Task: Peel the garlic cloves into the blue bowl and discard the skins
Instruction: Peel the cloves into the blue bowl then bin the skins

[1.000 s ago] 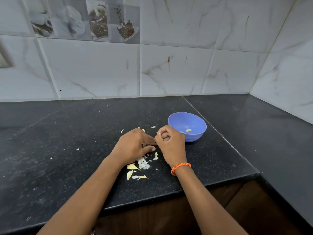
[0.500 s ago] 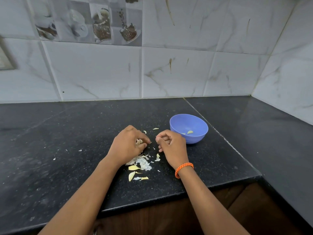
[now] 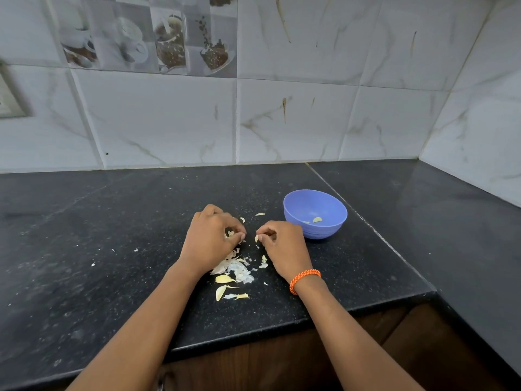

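**Two hands peeling garlic on a dark kitchen counter**

A black speckled counter (image 3: 84, 249) fills the lower half of the frame, backed by pale marble-look wall tiles (image 3: 296, 122) that turn a corner at the right. A strip of picture tiles showing cups (image 3: 146, 38) sits at the upper left.

Near the centre, the left hand (image 3: 210, 241) is curled, its fingertips pinched on a small clump of papery garlic skin. Just to its right, apart from it, the right hand (image 3: 283, 249) is also curled, fingertips pinched on a small pale piece of garlic. An orange braided band (image 3: 304, 280) circles the right wrist.

A blue bowl (image 3: 315, 230) stands right of the hands, close beside the right knuckles, with a peeled clove (image 3: 317, 220) inside. A heap of white skins (image 3: 235, 268) lies below the hands, between the forearms, with two yellowish cloves (image 3: 222, 285) at its lower edge.
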A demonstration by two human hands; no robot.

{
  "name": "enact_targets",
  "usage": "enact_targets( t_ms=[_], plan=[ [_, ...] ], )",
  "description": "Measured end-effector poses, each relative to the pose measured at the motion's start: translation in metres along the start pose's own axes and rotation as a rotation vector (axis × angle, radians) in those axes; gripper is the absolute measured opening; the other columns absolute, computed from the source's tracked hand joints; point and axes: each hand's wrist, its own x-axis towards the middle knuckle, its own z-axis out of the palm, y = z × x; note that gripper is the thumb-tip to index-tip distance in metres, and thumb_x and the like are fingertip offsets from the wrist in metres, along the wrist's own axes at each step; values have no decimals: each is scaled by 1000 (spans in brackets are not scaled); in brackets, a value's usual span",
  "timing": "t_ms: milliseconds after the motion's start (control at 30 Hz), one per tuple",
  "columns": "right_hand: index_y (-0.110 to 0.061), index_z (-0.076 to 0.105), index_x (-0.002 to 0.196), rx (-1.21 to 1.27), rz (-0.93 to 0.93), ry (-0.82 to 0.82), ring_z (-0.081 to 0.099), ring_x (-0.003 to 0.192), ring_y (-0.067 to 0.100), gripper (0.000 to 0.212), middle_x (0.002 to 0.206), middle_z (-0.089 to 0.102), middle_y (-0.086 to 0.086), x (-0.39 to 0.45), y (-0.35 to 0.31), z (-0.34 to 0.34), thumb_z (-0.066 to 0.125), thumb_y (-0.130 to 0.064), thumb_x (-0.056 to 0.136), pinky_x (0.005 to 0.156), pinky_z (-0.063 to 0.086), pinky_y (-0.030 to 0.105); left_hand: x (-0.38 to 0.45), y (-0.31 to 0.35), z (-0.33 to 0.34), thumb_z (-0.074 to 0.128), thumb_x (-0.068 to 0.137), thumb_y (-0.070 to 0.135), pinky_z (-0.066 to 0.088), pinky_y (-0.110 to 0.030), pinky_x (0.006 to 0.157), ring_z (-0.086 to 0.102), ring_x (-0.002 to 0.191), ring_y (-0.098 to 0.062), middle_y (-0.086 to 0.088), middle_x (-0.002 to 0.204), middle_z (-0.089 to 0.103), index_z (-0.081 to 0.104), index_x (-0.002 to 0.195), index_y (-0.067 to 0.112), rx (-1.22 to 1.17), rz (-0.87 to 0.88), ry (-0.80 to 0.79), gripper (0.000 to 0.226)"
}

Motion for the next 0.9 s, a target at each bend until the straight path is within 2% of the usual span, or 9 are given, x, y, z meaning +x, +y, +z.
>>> enact_targets(
  t_ms=[133,200,300,333,467,567,700,833,900],
  plan=[
    [-17,78,90,-208,-198,-73,62,76,11,11,84,69,-4,11,-15,-12,70,-10,94,75,56,35,0,0,0,83,93,34,37,-37,93,48,104,-9,28,90,70,81,95,40,-53,-47,40,7],
    [-16,74,87,-232,-248,-19,62,77,17,11,84,66,-2,21,-21,-23,68,-11,94,73,55,41,0,1,1,82,94,33,42,-41,95,49,105,-10,27,90,69,82,95,39,-73,-57,31,6],
    [-14,69,86,-222,-281,118,60,75,19,11,84,64,0,26,-24,-27,67,-10,96,68,50,38,2,0,2,82,94,33,45,-46,98,49,105,-11,27,90,71,82,95,38,-101,-74,9,5],
    [-13,68,87,-244,-287,109,60,78,21,11,86,64,2,24,-23,-24,66,-9,96,69,48,38,3,0,2,81,94,33,46,-47,99,48,106,-10,27,90,71,82,95,38,-102,-75,-1,5],
    [-18,59,88,-413,-265,-221,60,92,29,14,96,65,8,2,-21,0,62,-7,96,78,49,44,3,-1,5,81,93,29,46,-49,101,46,105,-11,28,90,71,82,94,39,-85,-55,-34,10],
    [-21,59,82,-392,-245,-193,62,88,26,19,90,68,4,15,-28,-10,64,-9,96,75,53,43,1,0,5,79,94,27,47,-46,98,45,104,-9,26,90,70,83,104,38,-83,-42,-20,16],
    [-14,64,83,-257,-223,45,57,75,21,14,79,65,0,17,-25,-19,63,-8,96,68,47,39,1,0,5,78,95,27,47,-46,98,46,103,-8,24,88,69,81,116,40,-103,-52,12,24],
    [-23,63,85,-393,-182,-215,63,89,26,17,93,68,5,8,-18,-5,65,-11,96,79,56,45,2,-1,6,79,95,24,46,-45,101,45,106,-6,22,99,75,83,106,37,-121,-55,12,18],
    [-24,69,86,-288,-142,-189,65,88,21,16,92,71,2,14,-13,-3,70,-12,96,80,58,40,1,-1,7,80,94,23,46,-40,98,44,106,-4,22,98,75,84,102,37,-139,-62,7,17]
  ],
)
